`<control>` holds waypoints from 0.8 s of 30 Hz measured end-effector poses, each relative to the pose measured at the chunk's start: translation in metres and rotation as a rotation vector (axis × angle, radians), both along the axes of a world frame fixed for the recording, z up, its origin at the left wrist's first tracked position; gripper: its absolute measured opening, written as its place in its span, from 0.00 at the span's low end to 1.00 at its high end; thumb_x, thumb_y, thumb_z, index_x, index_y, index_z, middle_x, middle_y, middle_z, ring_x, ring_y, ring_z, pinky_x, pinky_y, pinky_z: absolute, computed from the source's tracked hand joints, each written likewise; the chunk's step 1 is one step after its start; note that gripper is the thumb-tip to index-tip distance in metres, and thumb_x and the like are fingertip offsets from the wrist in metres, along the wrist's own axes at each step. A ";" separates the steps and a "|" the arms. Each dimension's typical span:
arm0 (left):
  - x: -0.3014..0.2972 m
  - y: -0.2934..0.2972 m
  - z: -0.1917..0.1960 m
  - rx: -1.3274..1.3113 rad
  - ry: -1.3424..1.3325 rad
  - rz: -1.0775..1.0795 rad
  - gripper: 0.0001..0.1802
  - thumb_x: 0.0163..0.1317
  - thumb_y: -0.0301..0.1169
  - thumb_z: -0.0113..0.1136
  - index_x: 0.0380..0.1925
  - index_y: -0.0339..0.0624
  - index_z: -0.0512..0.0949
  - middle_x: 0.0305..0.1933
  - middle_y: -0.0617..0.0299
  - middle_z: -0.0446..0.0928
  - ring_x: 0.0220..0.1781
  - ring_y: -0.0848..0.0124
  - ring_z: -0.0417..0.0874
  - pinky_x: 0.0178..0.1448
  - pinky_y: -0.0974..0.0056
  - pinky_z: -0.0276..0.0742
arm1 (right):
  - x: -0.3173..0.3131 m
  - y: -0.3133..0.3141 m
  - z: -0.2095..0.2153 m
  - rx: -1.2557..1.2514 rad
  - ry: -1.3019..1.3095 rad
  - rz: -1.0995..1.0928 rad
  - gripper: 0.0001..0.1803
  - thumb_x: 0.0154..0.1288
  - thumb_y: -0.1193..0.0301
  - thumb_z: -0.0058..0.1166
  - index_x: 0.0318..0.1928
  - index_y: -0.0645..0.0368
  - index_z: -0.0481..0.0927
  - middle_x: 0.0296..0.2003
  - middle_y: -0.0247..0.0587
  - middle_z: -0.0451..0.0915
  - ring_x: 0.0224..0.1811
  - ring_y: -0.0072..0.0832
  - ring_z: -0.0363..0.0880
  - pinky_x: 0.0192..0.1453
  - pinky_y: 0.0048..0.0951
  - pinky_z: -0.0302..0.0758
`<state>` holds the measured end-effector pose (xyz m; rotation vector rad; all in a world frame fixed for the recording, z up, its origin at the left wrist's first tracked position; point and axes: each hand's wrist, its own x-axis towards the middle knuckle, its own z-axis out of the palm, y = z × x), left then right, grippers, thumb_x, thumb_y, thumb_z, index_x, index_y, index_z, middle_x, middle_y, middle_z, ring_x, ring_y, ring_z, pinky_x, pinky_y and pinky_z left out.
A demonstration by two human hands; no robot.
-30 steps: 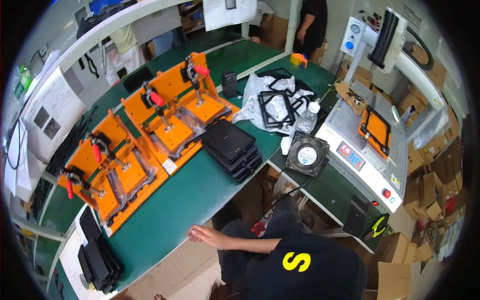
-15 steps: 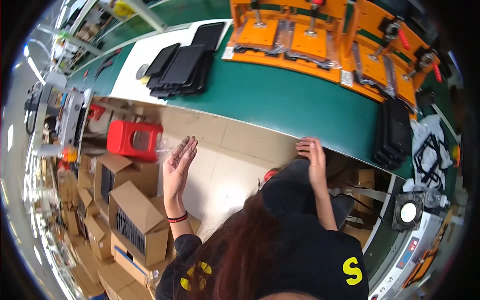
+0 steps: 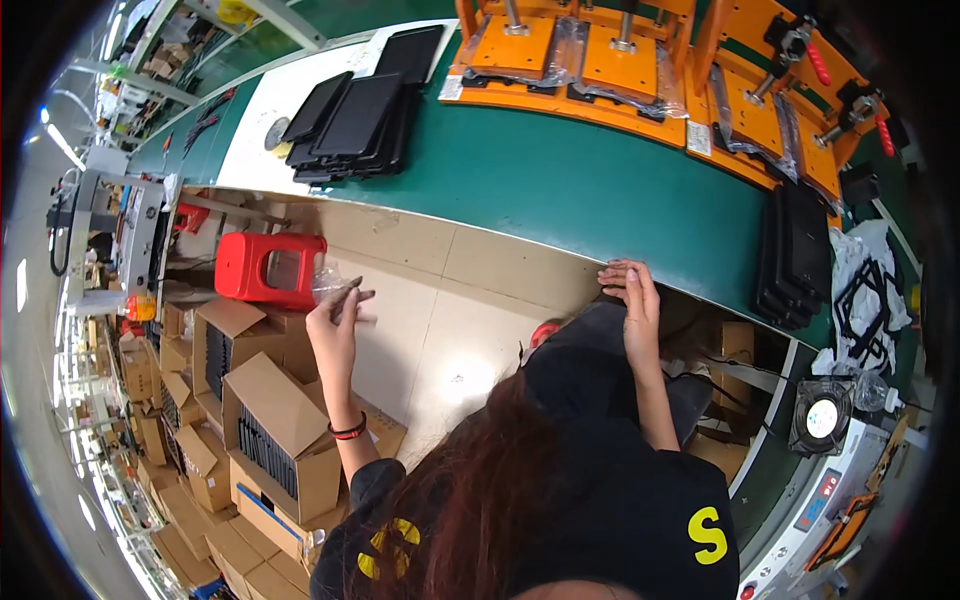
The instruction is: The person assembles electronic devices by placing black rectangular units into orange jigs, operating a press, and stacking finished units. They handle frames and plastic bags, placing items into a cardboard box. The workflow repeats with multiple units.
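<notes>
My left hand [image 3: 335,322] is raised over the floor, left of my body. Its fingers are partly bent and slightly smeared by motion, but stand apart, and I see nothing held in them. At the bench's front edge, my right hand [image 3: 636,292] has its fingers loosely stretched out and holds nothing. The nearest thing to it is the green bench top [image 3: 560,205]. Farther back on the bench lies a stack of flat black panels [image 3: 352,125], partly on a white sheet [image 3: 255,150].
Orange clamping fixtures [image 3: 515,50] with red-handled clamps stand along the back. More black panels [image 3: 795,255] are stacked at the right, beside a clear plastic bag [image 3: 868,265]. A red stool [image 3: 240,268] and open cardboard boxes [image 3: 285,395] occupy the left floor. A small fan [image 3: 822,418] sits lower right.
My left hand has shifted slightly left and its upright fingers have bent. My right hand has moved a little right, staying by the bench edge. The view has tilted slightly.
</notes>
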<state>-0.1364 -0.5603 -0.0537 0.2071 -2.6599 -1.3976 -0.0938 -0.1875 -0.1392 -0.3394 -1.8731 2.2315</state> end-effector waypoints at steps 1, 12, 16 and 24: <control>0.000 0.024 0.023 0.054 -0.192 0.159 0.17 0.69 0.34 0.52 0.43 0.28 0.79 0.23 0.60 0.80 0.19 0.83 0.72 0.25 0.77 0.65 | 0.001 -0.001 0.001 0.025 -0.006 -0.051 0.15 0.75 0.67 0.36 0.45 0.65 0.74 0.38 0.40 0.79 0.41 0.23 0.79 0.47 0.24 0.72; 0.037 0.252 0.022 1.043 -0.350 -1.044 0.48 0.67 0.62 0.27 0.69 0.27 0.40 0.75 0.45 0.36 0.77 0.55 0.38 0.76 0.56 0.33 | -0.020 -0.003 0.109 0.503 0.625 -0.389 0.35 0.69 0.60 0.35 0.68 0.70 0.48 0.68 0.60 0.53 0.72 0.51 0.48 0.74 0.48 0.40; 0.047 0.286 0.028 0.983 -0.247 -1.376 0.44 0.68 0.58 0.33 0.69 0.30 0.44 0.75 0.45 0.41 0.77 0.55 0.41 0.75 0.54 0.38 | -0.001 0.065 0.141 0.640 0.696 -0.639 0.36 0.72 0.51 0.26 0.68 0.68 0.49 0.68 0.58 0.54 0.72 0.45 0.51 0.75 0.44 0.40; -0.029 0.436 -0.003 0.915 -0.629 -0.925 0.39 0.68 0.55 0.42 0.66 0.34 0.57 0.70 0.51 0.59 0.74 0.62 0.51 0.75 0.53 0.39 | 0.030 0.309 0.117 0.700 -0.393 -0.655 0.38 0.74 0.46 0.22 0.55 0.72 0.71 0.53 0.65 0.73 0.57 0.56 0.70 0.62 0.38 0.64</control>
